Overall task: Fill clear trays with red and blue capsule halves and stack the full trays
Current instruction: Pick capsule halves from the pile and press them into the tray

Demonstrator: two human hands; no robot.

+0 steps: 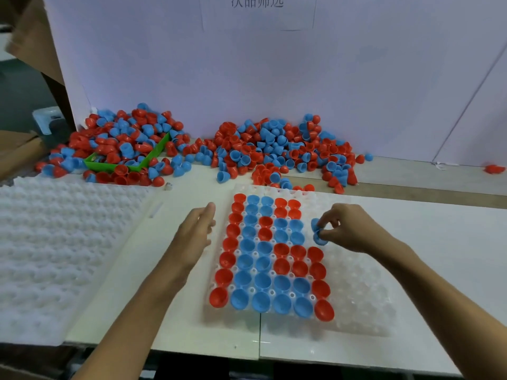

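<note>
A clear dimpled tray (359, 294) lies on the white table in front of me. Its left columns hold several red and blue capsule halves; its right columns are bare. My right hand (348, 229) hovers over the tray's upper right part and pinches blue capsule halves (317, 234) between thumb and fingers. My left hand (196, 229) hangs just left of the tray with straight fingers and holds nothing. Two loose piles of red and blue halves (277, 149) lie along the back wall.
A stack of clear trays (55, 242) sits at the left. A green bin (153, 154) is half buried in the left pile. One red half (495, 169) lies alone at the far right. The purple-white wall closes the back.
</note>
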